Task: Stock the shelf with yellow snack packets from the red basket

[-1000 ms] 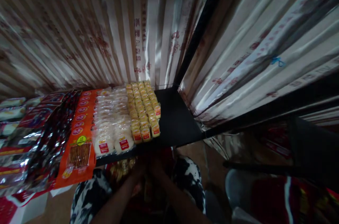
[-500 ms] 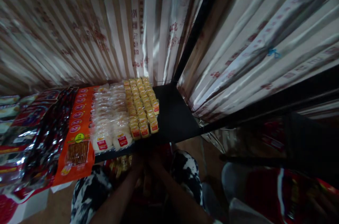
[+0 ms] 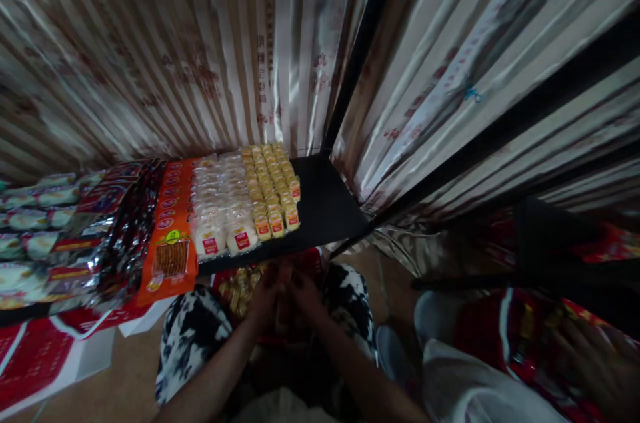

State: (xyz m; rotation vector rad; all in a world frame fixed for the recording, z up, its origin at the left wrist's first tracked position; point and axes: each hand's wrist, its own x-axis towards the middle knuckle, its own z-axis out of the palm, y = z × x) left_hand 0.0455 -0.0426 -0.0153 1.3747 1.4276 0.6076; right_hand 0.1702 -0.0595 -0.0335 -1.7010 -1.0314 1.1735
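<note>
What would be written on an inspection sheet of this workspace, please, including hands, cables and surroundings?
Surface: black shelf, bearing rows of yellow packets and an orange packet.
Job's things: gold-wrapped pieces in a red container, low before the shelf.
Clutter: red-and-white packaging, lower left.
Hands: left hand and right hand close together at the container; grip too dark to judge.
Cables: nothing clearly seen.
Surroundings: pleated curtain behind; another person's hand at far right.

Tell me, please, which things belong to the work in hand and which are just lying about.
Seemingly in use, by the left hand and right hand:
gold packets
red container around them

Seemingly just lying about, untouched on the black shelf:
yellow packets
white packets
orange packet
</note>
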